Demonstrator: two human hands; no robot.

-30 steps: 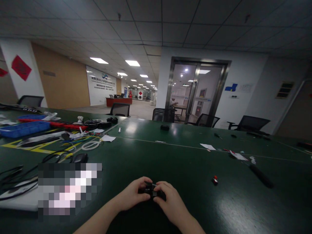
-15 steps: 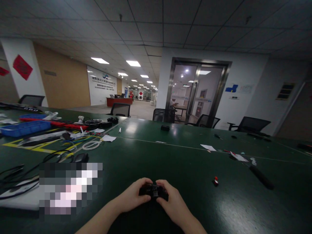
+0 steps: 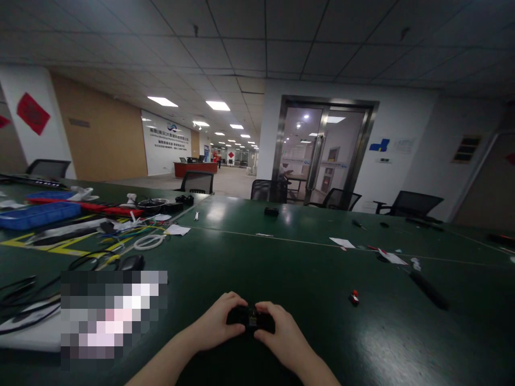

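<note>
Both hands grip a small, dark black object [image 3: 252, 318] low over the near part of the green table. Its left end is between the thumb and fingers of my left hand [image 3: 217, 323]. My right hand [image 3: 285, 333] pinches the opposite end in the same way. The object's middle, with a small lighter part, shows between the fingertips; its exact kind is too dark to make out. Off to the right lies a small red and white piece [image 3: 354, 297], apart from both hands.
On the left are a blue tray [image 3: 40, 215], cables, a black computer mouse [image 3: 132, 262], a coiled white cord [image 3: 148, 242] and a blurred-out patch. A black-handled tool [image 3: 428, 289] and paper scraps lie right. Another black object [image 3: 271, 212] sits farther back; chairs line the far edge.
The whole view has shifted slightly, so most things appear a little farther left. Both hands keep their grip on the black object, which seems tilted slightly differently.
</note>
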